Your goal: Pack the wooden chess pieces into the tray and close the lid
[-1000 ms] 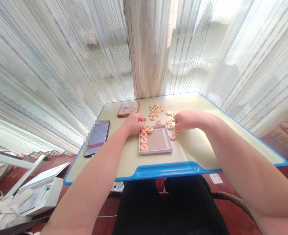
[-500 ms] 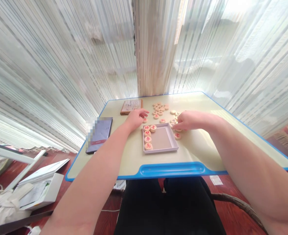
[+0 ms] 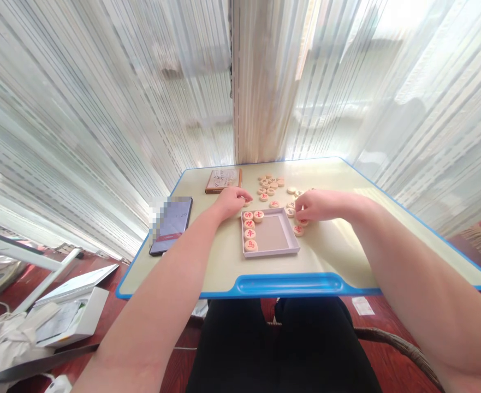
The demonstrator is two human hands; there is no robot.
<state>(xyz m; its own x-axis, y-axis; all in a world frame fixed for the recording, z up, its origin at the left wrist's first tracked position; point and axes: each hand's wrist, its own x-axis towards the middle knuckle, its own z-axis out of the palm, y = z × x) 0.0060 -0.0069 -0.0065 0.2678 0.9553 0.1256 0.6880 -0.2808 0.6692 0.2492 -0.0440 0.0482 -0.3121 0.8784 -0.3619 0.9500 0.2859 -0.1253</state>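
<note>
Fingers of the left hand, in the head view, are loosely bent and partly spread over a disc just behind the shallow box; they look to be touching it, but whether they grip it I cannot tell. The right hand has its fingers bent down and drawn close together among the loose discs at the right, beside a dark-marked disc. Whether anything is pinched between them is hidden.

Five red-marked discs lie in the box, four down its left wall and one beside the rearmost, the whole right part bare. With so much room, a knock to the box could well send that row sliding out of line. The likeliest cause is the right hand, whose wrist and fingers are near the right wall, where a red-marked disc lies close by and could be shoved into it.

The discs at the right sit so near each other that taking one may drag or tip its neighbours. The pile at the back of the counter could scatter if a sleeve-less forearm reached across low. The tablet lies beside the left forearm, which might nudge it towards the blue edge.
</note>
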